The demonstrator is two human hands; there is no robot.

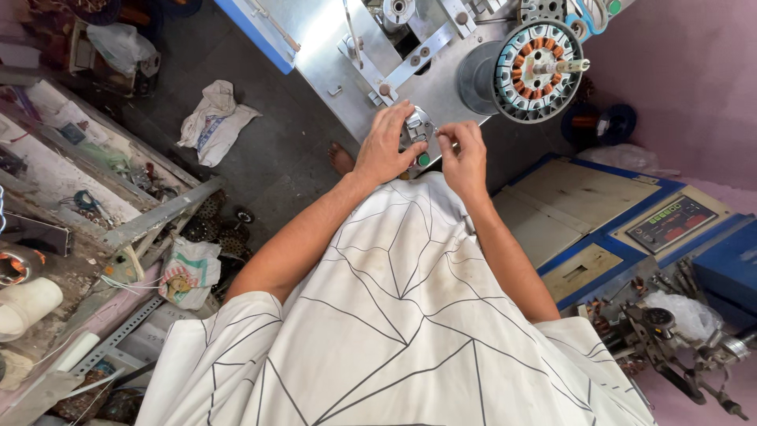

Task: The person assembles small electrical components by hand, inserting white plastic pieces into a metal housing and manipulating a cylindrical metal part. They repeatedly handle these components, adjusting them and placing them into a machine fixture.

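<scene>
My left hand (pixel 386 143) rests on a small grey control box (pixel 418 134) with buttons, one of them green, at the near edge of a metal winding machine (pixel 331 47). My right hand (pixel 464 156) is just right of the box, fingers pinched together on what looks like a thin wire; the wire itself is too fine to make out. Above my hands a round motor stator (pixel 539 69) with copper coils sits on the machine's spindle.
A blue and beige controller cabinet (pixel 623 229) with a display stands at the right. A cluttered metal rack (pixel 118 229) with bags and parts is at the left. Crumpled cloth (pixel 213 118) lies on the dark floor. A bare foot (pixel 341 158) shows under the machine.
</scene>
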